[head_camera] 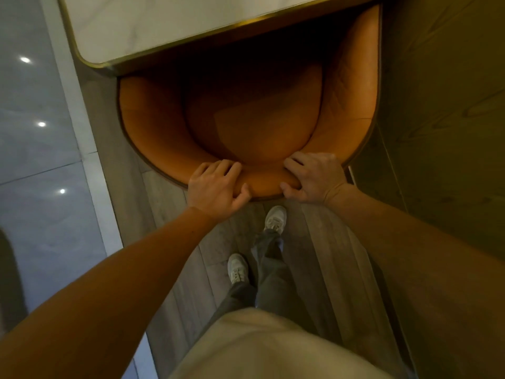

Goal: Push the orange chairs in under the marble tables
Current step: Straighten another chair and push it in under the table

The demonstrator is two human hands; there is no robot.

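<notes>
So the orange chair was sitting with its front tucked under the marble worktop, the curved back sticking out toward us and its right side close to a greenish wood-grain wall. We had both hands on the top of the backrest: left hand curled over the rim with the thumb hooked on the outer side, right hand just beside it doing the same, each grip closed on the padding. Below that, white sneakers stood on the grey plank floor, shiny tiles off to the left.
</notes>
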